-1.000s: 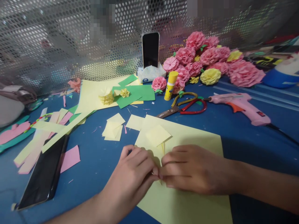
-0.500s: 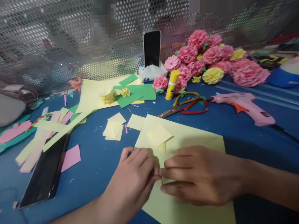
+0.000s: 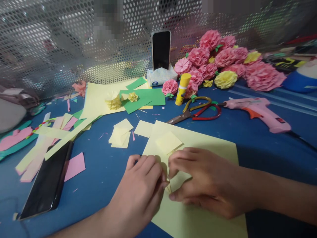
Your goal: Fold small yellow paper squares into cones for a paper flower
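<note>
My left hand (image 3: 143, 186) is closed in a pinch on a small folded piece of yellow paper (image 3: 169, 187), mostly hidden by the fingers. Close by on the right, my right hand (image 3: 210, 181) has thumb and forefinger spread apart, the thumb tip beside the folded piece. Both hands are over a large pale yellow sheet (image 3: 205, 224). On that sheet, just beyond my fingers, lie small yellow paper squares (image 3: 169, 142). More cut squares (image 3: 121, 134) sit on the blue table to the left.
Scissors (image 3: 179, 117), a glue stick (image 3: 182, 89) and a pink glue gun (image 3: 260, 114) lie beyond the sheet. Pink paper flowers (image 3: 225, 58) are heaped at back right. A dark phone (image 3: 47, 185) and paper strips (image 3: 37, 155) occupy the left; another phone (image 3: 160, 49) stands behind.
My right thumb and forefinger have parted, and the forefinger has lifted away from the folded piece. My left hand has barely moved and keeps its pinch.
</note>
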Motion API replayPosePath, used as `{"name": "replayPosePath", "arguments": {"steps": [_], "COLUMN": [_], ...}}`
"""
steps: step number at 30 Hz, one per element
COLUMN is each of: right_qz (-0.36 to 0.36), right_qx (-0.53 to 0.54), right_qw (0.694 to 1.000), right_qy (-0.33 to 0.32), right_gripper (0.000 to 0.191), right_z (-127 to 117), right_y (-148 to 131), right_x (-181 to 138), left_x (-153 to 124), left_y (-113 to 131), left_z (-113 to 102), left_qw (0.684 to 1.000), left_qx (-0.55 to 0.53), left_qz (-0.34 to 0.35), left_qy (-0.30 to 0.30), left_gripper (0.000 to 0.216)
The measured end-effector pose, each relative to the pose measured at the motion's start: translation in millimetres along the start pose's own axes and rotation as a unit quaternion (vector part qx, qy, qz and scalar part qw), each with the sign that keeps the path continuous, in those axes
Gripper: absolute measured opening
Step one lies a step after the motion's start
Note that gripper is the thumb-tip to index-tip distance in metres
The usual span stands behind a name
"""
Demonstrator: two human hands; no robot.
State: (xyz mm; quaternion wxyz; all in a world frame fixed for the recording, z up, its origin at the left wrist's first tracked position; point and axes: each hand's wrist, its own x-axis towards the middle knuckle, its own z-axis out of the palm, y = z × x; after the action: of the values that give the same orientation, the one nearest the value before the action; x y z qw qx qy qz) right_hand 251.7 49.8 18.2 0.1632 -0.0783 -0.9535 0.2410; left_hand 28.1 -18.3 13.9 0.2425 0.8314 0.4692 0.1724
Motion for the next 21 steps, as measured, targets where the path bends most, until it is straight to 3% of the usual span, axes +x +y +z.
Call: {"name": "replayPosePath", "arguments": {"steps": [5,8,12,17,21], "right_qz": [0.002,0.005,0.004,-0.007,-0.006], "right_qx": [0.033,0.039,0.051,0.050,0.048], "right_qw": [0.999,0.999,0.999,0.999,0.999], "right_qy": [0.012,0.013,0.018,0.019,0.024], "right_gripper": [0.016,0.014,0.013,0.013,0.015], "right_z": [2.2,3.3,4.4,5.1,5.3], "right_y": [3.3,3.9,5.1,7.5,7.6], "right_x": [-0.6,-1.2,-0.8,-0.2,-0.6], "left_x": [-1.6,-11.1,-34.4,-53.8,-51.3], "left_y": [-6.0,-11.0,-14.5,-17.5,-27.1], "left_z": [-2.7,-8.5,-5.8,9.8,16.7], "left_qw": [0.999,0.986,0.941,0.927,0.906], "left_qx": [0.013,0.086,0.190,0.291,0.318], "left_qz": [0.020,0.110,0.228,0.211,0.258], "left_qy": [0.037,0.090,0.163,0.107,0.109], "left_gripper": [0.018,0.021,0.031,0.030,0.038]}}
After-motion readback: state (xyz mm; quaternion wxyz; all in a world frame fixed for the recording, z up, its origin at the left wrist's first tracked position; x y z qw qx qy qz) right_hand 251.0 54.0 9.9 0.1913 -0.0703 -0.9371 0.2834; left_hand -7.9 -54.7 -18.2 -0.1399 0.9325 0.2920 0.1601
